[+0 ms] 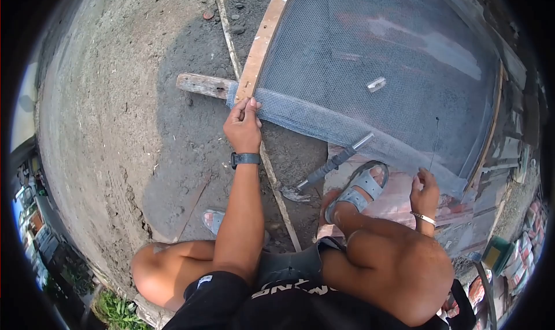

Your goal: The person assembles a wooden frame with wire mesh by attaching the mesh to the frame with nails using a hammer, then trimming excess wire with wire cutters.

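Note:
A sheet of fine grey mesh (358, 46) stretches over a wooden frame before me. My left hand (243, 127), wearing a dark wristband, is closed on the near end of the frame's light wooden strip (257, 52), where the mesh edge is folded. Near the mesh's lower right edge, my right hand (425, 192) has its fingers pinched together. A thin dark thread (433, 142) runs up from its fingertips across the mesh. Between my hands, a hammer-like tool (332, 163) with a dark grey grip leans at the mesh edge, its shiny end over the mesh.
A small white piece (376, 85) lies on the mesh. A weathered board (201, 85) sticks out left under the frame, and a long thin stick (228, 32) crosses the dirt ground (115, 104). My sandalled foot (364, 190) is beside the tool. Several bags (523, 255) are at the right.

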